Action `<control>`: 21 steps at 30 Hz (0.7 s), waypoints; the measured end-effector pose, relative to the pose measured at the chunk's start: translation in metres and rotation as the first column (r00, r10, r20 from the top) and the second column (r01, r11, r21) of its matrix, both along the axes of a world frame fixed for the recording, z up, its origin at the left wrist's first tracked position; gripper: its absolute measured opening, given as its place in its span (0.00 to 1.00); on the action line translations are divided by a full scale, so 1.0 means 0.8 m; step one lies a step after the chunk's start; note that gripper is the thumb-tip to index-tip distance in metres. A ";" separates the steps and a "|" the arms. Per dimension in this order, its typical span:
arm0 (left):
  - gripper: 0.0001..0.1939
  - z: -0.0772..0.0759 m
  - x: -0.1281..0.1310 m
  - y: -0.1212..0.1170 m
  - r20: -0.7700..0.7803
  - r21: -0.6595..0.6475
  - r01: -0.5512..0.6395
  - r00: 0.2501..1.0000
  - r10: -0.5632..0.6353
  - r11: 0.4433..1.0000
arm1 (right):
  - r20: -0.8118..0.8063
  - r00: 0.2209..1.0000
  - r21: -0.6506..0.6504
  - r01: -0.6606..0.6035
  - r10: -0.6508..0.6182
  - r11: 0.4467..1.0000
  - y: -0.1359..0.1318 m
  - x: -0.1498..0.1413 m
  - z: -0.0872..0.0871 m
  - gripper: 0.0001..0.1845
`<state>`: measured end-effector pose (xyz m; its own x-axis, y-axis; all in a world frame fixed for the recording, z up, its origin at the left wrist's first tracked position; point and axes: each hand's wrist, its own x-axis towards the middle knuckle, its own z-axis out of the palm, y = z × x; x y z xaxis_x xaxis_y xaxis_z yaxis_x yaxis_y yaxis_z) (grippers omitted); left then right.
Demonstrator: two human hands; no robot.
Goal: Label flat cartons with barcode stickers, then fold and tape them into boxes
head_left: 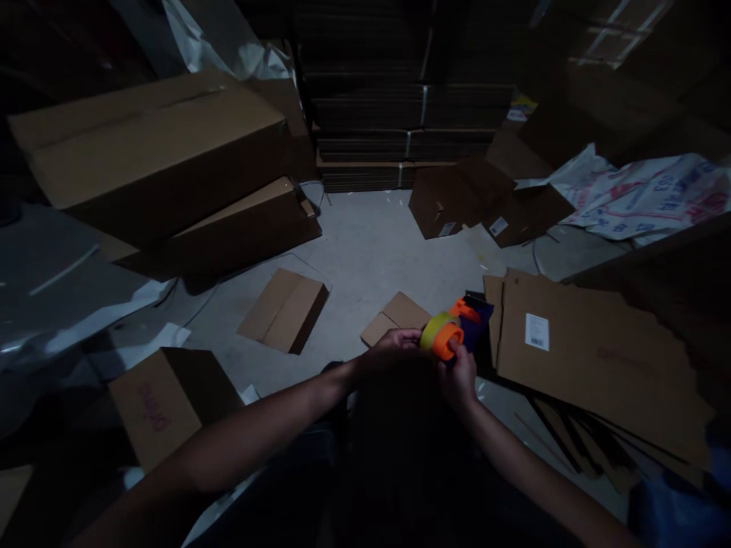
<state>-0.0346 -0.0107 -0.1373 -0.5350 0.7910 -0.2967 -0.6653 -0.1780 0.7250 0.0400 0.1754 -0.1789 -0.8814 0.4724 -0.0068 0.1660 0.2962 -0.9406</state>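
in the head view, the right hand (459,374) grips the dispenser (478,326), thumb on its orange hub (439,344), the other fingers hidden. the left hand (398,339) has its fingers bent toward the left edge of the yellow tape (430,333); whether they pinch it or only touch it, i cannot tell. the tape lies between the two hands, against the hub; it is too dim to say if it is fully seated. so tape and dispenser look brought together, while no pulled-out strip can be made out. just beyond the left hand a small box (394,318) lies on the floor (365,251), with a long box (277,308) farther left; whether their seams are taped is unclear. flat cartons (599,373) lie stacked right of the right hand, seemingly not yet folded up.
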 end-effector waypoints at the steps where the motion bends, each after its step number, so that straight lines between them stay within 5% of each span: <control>1: 0.29 0.004 -0.002 0.003 0.049 0.029 0.015 0.999 -0.017 0.999 | -0.005 0.999 -0.027 0.035 -0.035 0.999 0.002 0.000 0.001 0.20; 6: 0.21 0.017 -0.004 0.004 0.147 0.107 0.012 0.989 -0.028 0.994 | 0.001 0.985 -0.256 0.165 -0.170 0.953 -0.008 -0.008 -0.001 0.16; 12: 0.22 0.000 -0.003 0.002 0.166 -0.035 -0.023 0.986 0.028 0.999 | -0.056 0.979 -0.439 0.151 -0.195 0.886 -0.027 -0.010 -0.015 0.18; 17: 0.25 -0.007 -0.009 0.013 0.252 0.007 -0.059 0.966 0.056 0.998 | -0.102 0.987 -0.372 0.075 -0.121 0.925 -0.026 -0.003 -0.014 0.31; 21: 0.22 -0.007 -0.022 0.013 0.247 -0.117 -0.104 0.960 0.131 0.988 | -0.112 0.991 -0.239 0.047 -0.076 0.970 -0.026 -0.001 -0.007 0.30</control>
